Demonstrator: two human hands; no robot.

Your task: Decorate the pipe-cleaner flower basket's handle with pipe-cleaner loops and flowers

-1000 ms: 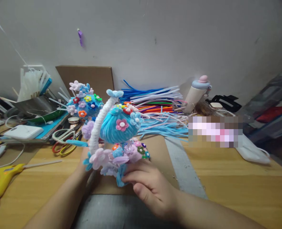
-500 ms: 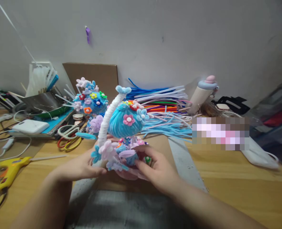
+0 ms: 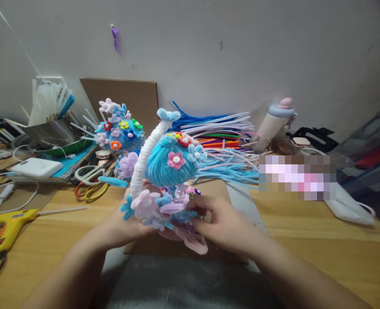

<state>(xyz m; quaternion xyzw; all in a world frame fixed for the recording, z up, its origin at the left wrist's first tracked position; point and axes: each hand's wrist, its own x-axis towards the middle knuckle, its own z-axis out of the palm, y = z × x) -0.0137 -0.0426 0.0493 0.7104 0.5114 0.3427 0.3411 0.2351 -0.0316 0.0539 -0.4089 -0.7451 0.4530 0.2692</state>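
A pipe-cleaner flower ornament stands in the middle, with a curved white stem point(image 3: 144, 158), a hanging blue ball point(image 3: 170, 165) and small flowers around a pink base point(image 3: 194, 242). My left hand point(image 3: 125, 225) grips the ornament's lower left side, its fingers partly hidden behind the flowers. At the lower right of the ornament, my right hand point(image 3: 217, 219) has thumb and fingers closed on the flowers near the base. Behind on the left is a second blue ball point(image 3: 121, 133) covered in colourful flowers.
Bundles of pipe cleaners point(image 3: 222, 165) lie behind the ornament. Scissors point(image 3: 90, 184), a yellow glue gun point(image 3: 11, 227) and a white box point(image 3: 37, 167) are on the left. A bottle point(image 3: 273, 124) stands at the back right.
My left hand has moved in closer to the base. My right hand has shifted slightly right, and a pink translucent piece now sticks out at the lower front.
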